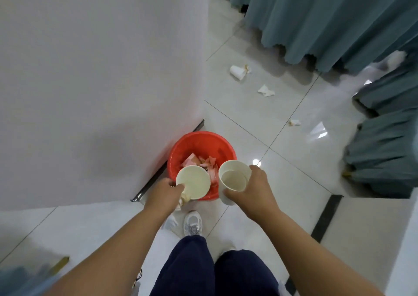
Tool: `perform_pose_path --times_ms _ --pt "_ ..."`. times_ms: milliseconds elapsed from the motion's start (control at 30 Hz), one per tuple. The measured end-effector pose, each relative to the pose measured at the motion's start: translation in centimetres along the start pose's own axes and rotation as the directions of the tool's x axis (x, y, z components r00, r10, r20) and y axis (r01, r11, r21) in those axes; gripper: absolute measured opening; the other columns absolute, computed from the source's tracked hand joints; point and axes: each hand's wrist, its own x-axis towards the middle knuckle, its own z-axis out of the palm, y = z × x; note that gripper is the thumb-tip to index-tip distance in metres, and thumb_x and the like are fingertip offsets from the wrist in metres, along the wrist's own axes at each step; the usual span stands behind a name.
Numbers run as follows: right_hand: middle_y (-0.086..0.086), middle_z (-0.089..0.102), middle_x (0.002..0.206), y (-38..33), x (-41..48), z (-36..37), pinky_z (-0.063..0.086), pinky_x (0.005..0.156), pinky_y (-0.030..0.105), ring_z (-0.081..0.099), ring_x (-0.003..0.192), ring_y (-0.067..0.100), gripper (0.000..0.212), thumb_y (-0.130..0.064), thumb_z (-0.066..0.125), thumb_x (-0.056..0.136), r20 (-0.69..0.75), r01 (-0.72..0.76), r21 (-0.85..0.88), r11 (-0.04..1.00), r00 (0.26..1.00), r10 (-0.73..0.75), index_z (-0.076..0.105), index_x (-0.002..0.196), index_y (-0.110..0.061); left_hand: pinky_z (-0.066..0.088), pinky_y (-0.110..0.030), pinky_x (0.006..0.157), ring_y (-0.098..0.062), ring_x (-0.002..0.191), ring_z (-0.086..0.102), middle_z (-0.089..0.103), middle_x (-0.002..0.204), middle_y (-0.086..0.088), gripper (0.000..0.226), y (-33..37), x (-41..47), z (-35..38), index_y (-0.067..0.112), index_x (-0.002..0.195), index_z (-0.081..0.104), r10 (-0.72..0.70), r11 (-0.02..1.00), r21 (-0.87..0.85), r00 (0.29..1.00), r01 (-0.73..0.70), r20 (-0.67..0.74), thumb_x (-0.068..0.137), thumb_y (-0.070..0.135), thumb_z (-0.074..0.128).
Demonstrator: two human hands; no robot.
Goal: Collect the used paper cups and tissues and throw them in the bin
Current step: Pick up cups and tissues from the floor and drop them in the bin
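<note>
A red bin [201, 140] stands on the tiled floor against the white wall, with pinkish scraps of paper inside. My left hand [166, 192] grips a white paper cup [193, 181] over the bin's near rim, and a crumpled tissue [185, 198] is tucked under its fingers. My right hand [255, 188] grips a second white paper cup [233, 176] just right of the rim, mouth up. Farther off on the floor lie another paper cup [237, 71] on its side, a crumpled tissue [266, 91] and a small paper scrap [294, 122].
The white wall [101, 81] fills the left side. Tables draped in teal cloth [339, 19] line the back and right. A tissue [170, 222] lies beside my white shoe [192, 223]. A dark floor strip [325, 218] runs at the right.
</note>
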Motion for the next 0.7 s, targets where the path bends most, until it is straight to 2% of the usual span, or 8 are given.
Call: perform_pose_path --times_ms 133,233,333,433,500,567,633,700 --pt "-0.009 0.041 0.129 -1.5 3.2 0.0 0.048 0.088 0.03 0.05 0.112 0.009 0.098 -0.044 0.086 0.059 0.048 0.004 0.136 0.991 0.999 -0.011 0.03 0.138 -0.026 0.038 -0.028 0.077 -0.02 0.092 0.052 0.055 0.102 -0.001 0.031 2.0 3.2 0.0 0.015 0.111 0.052 -0.025 0.998 -0.064 1.0 0.025 0.008 0.089 0.035 0.06" --pt "-0.001 0.033 0.143 -1.9 4.7 -0.4 0.037 0.089 0.025 0.043 0.122 0.014 0.1 -0.035 0.081 0.072 0.145 -0.042 0.117 0.992 0.989 0.024 0.017 0.148 -0.025 0.038 -0.029 0.066 -0.021 0.084 0.053 0.058 0.089 -0.003 0.021 2.9 5.0 0.5 0.011 0.097 0.055 -0.079 0.994 -0.069 0.996 0.081 0.033 0.09 0.031 0.06" --pt "0.007 0.043 0.14 -2.0 5.7 -1.6 0.041 0.082 0.024 0.051 0.111 0.019 0.079 -0.031 0.075 0.08 0.198 -0.066 0.053 0.996 0.979 0.055 0.03 0.143 -0.018 0.035 -0.031 0.059 -0.025 0.069 0.05 0.056 0.07 -0.007 0.021 4.0 6.0 0.9 0.004 0.079 0.06 -0.135 0.985 -0.098 0.99 0.139 0.048 0.089 0.021 0.054" --pt "0.013 0.058 0.122 -1.2 6.8 -3.4 0.047 0.077 0.03 0.058 0.092 0.021 0.05 -0.022 0.069 0.086 0.245 -0.075 -0.007 0.997 0.967 0.075 0.048 0.128 -0.007 0.037 -0.032 0.062 -0.025 0.068 0.048 0.054 0.071 -0.009 0.015 5.2 6.7 2.1 0.01 0.071 0.053 -0.259 0.914 -0.302 0.963 0.269 0.075 0.083 0.017 0.05" --pt "0.007 0.055 0.128 -0.3 7.6 -4.4 0.047 0.087 0.03 0.056 0.106 0.019 0.056 -0.03 0.068 0.086 0.261 -0.077 -0.039 0.996 0.962 0.085 0.045 0.134 -0.012 0.042 -0.04 0.071 -0.026 0.076 0.049 0.053 0.079 -0.013 0.008 6.0 7.5 3.3 0.011 0.07 0.051 -0.34 0.825 -0.437 0.932 0.358 0.122 0.076 0.017 0.05" --pt "0.001 0.051 0.131 0.7 8.7 -5.2 0.044 0.087 0.027 0.053 0.108 0.014 0.06 -0.037 0.067 0.086 0.272 -0.093 -0.073 0.993 0.956 0.11 0.042 0.137 -0.018 0.043 -0.04 0.074 -0.026 0.079 0.049 0.05 0.076 -0.014 0.007 6.7 8.7 4.8 0.007 0.073 0.05 -0.413 0.752 -0.5 0.898 0.429 0.151 0.079 0.007 0.045" --pt "-0.002 0.052 0.129 1.6 9.8 -5.9 0.042 0.081 0.024 0.051 0.099 0.01 0.058 -0.039 0.065 0.087 0.273 -0.105 -0.105 0.989 0.953 0.13 0.042 0.136 -0.02 0.043 -0.031 0.069 -0.025 0.071 0.051 0.049 0.071 -0.01 0.014 7.1 10.2 6.3 0.003 0.08 0.053 -0.448 0.717 -0.538 0.884 0.443 0.132 0.083 -0.005 0.042" --pt "-0.004 0.054 0.126 2.6 10.8 -6.7 0.043 0.081 0.024 0.051 0.097 0.008 0.056 -0.04 0.064 0.088 0.266 -0.116 -0.13 0.985 0.953 0.147 0.043 0.135 -0.02 0.039 -0.026 0.059 -0.024 0.065 0.049 0.048 0.065 -0.008 0.017 7.0 11.4 7.7 0.002 0.076 0.057 -0.418 0.75 -0.527 0.904 0.4 0.089 0.079 -0.01 0.046"
